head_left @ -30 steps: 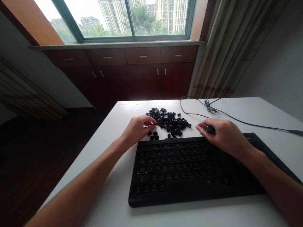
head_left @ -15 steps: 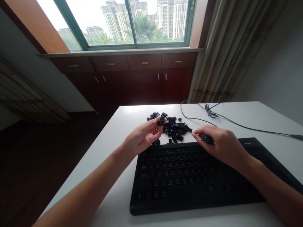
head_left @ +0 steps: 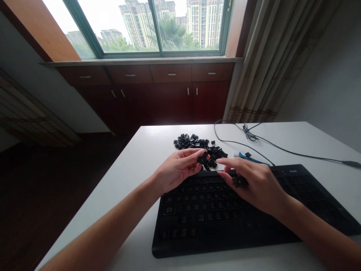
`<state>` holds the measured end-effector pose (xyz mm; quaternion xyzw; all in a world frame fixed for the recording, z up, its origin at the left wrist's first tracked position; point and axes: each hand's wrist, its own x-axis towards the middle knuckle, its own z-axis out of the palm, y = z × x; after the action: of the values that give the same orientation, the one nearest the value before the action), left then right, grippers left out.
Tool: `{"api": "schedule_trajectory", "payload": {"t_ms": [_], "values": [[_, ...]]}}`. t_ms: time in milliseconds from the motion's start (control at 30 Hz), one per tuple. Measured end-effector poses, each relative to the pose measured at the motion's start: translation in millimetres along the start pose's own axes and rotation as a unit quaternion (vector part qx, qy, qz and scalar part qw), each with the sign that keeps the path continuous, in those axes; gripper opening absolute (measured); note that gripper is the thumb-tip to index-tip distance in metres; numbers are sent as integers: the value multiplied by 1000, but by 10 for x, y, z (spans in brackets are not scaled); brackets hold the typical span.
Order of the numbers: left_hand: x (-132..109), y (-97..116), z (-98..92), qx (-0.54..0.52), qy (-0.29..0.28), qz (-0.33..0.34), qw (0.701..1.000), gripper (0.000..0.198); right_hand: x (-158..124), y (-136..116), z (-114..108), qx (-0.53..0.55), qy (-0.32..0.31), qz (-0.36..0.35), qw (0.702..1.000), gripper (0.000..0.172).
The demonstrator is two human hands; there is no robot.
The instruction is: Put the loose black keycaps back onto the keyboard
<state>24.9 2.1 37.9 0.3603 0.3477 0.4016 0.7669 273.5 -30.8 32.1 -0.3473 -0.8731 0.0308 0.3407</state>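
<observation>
At the left edge of the frame hangs a curtain (head_left: pixel 31 113). Next comes the white desk (head_left: pixel 126 169), which fills the lower half. Near the centre, the left hand (head_left: pixel 180 167) is pinching a small black key (head_left: pixel 202 158) between the thumb and the fingers, above the upper edge of the keyboard (head_left: pixel 225 222). Just behind this hand lies a loose pile of black keys (head_left: pixel 197 144). The keyboard goes from the lower centre to the lower right.

Right of centre, the right hand (head_left: pixel 251 184) is over the keyboard; its thumb and forefinger are spread apart, while a dark object (head_left: pixel 240 181) is held in the palm. I cannot tell exactly what it is. Behind this hand, a blue tool (head_left: pixel 251 159) lies beside a single key (head_left: pixel 248 154). A black cable (head_left: pixel 249 132) runs toward the right edge.
</observation>
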Motion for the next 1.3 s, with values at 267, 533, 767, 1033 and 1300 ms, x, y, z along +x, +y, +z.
{"api": "schedule_trajectory", "payload": {"t_ms": [267,533,767,1033,1300], "values": [[-74,-129,173,195,-26,69,978,28,17,-51,-1,28,16,-15,999,41],[-85,-184,237,198,-32,63,978,30,-2,-53,10,56,6,-64,996,26],[-54,-240,200,174,-10,68,982,33,-9,-28,12,49,-14,-42,998,20],[-23,-182,153,92,21,53,994,29,20,111,-36,-24,-20,116,993,14],[1,-156,127,36,43,28,998,21,30,276,-45,-96,-87,192,973,17]]}}
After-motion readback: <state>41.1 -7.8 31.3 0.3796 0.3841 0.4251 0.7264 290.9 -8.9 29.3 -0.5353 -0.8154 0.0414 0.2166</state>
